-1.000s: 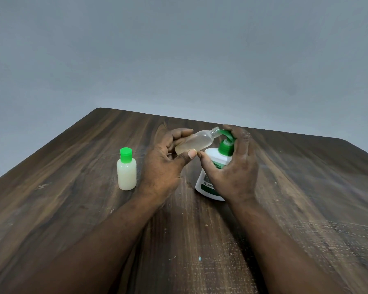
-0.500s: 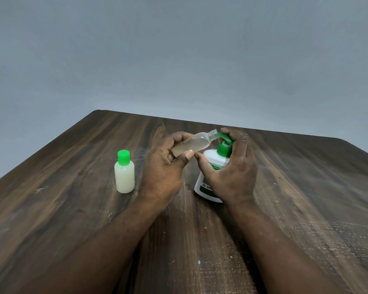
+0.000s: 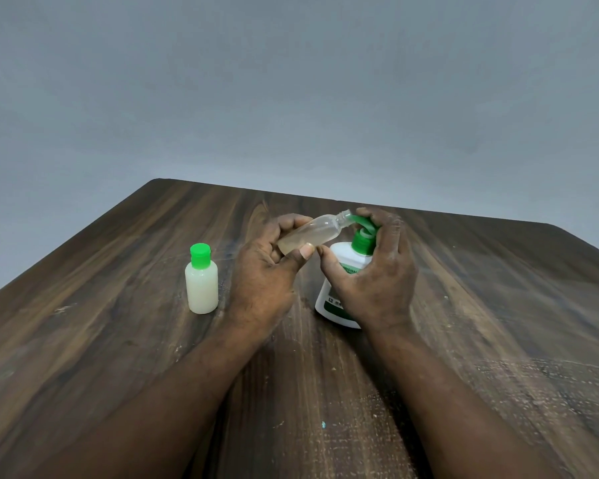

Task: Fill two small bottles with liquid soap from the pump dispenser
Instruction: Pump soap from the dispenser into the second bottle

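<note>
Nearest the camera, two forearms reach forward over the dark wooden table. Just beyond, the left hand pinches the base of the uncapped small bottle between thumb and curled fingers, holding it tilted off the table with its mouth at the spout of the green pump head. The right hand wraps the white pump dispenser, thumb on its front, fingers over the pump head. Left of both hands stands the capped bottle, cloudy and full. The second filling looks under way, with little soap inside; next comes a steady press, mouth kept under the spout. Farthest is a grey wall
</note>
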`<state>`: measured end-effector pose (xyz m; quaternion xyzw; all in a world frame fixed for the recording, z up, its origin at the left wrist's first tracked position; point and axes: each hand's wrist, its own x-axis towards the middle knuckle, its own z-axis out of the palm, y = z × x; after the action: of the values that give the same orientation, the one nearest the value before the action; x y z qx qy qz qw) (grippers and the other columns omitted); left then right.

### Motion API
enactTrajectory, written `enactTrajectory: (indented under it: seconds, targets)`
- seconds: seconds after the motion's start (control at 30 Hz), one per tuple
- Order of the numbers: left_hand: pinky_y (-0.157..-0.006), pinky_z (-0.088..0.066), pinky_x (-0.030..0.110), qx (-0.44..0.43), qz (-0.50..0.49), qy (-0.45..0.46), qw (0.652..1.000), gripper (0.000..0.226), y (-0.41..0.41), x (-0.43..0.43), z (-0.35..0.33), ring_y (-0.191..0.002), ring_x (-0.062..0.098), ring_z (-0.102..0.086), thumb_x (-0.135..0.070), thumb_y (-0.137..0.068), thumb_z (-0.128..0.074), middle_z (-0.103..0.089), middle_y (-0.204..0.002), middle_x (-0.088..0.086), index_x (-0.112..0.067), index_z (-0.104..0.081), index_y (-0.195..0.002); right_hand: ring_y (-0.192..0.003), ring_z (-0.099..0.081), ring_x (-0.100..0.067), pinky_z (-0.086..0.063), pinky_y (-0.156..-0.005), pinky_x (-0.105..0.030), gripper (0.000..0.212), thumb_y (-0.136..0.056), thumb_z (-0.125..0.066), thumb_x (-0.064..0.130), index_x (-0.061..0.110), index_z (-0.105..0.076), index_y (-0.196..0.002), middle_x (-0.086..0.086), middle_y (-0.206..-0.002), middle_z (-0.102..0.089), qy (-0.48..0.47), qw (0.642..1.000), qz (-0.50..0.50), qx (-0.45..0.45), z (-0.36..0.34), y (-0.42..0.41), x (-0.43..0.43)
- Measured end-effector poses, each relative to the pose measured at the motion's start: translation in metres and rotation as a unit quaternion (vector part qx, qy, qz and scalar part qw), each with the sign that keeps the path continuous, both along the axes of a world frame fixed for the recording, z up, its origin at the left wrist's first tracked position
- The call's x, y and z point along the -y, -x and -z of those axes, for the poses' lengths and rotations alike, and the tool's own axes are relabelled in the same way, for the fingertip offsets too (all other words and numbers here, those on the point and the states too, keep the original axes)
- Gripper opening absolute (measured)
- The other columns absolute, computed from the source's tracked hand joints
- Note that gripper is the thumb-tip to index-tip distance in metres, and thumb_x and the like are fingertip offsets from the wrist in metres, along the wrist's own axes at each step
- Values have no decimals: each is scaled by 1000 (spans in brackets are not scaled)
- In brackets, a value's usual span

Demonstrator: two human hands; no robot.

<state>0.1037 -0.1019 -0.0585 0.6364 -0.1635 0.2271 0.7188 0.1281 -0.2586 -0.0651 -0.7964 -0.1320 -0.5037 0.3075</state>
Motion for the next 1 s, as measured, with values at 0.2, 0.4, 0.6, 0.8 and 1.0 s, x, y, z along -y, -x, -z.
enactTrajectory:
  seconds: [0.2, 0.4, 0.6, 0.8, 1.0]
  targets:
    - [-96, -56, 30, -1, 1, -6, 1000, 32, -4, -1, 3, -114, 8, -68, -1, -96, -68, -73, -116, -11, -23, -68, -120, -107, -54, -5, -50, -86, -26, 78, -75, -90, 46, 19, -51, -137, -3, -125, -64, -2, 1000, 5, -2, 0, 3, 1]
    - [-99, -56, 37, -11, 17, 15, 1000, 34, -5, 2, 4, -116, 12, -68, 1, -96, -67, -74, -118, -6, -22, -68, -121, -109, -52, -3, -46, -89, -21, 80, -74, -91, 45, 21, -49, -138, -3, -127, -64, -3, 1000, -2, -1, -2, 3, 0]
    - [-90, -56, 24, -14, 17, 25, 999, 33, -3, 1, 3, -112, 8, -69, 4, -95, -66, -74, -114, -9, -19, -68, -119, -102, -65, -18, -58, -83, -39, 73, -74, -89, 45, 21, -52, -132, -1, -120, -65, -6, 1000, -2, 12, 0, 0, 0]
    - [-99, -57, 37, -17, 10, 15, 1000, 34, -4, 0, 4, -115, 12, -68, 1, -96, -68, -73, -119, -5, -23, -68, -120, -108, -60, -14, -52, -87, -28, 80, -75, -87, 52, 20, -50, -138, -2, -125, -64, -4, 1000, 1, -1, 1, 2, 1]
    - [-98, -57, 37, -20, 10, 12, 1000, 33, -4, 1, 3, -115, 11, -68, -2, -96, -68, -73, -118, -7, -25, -68, -120, -111, -62, -19, -57, -88, -37, 83, -75, -89, 52, 21, -48, -140, -4, -128, -64, 7, 1000, 0, -1, 1, 1, 3]
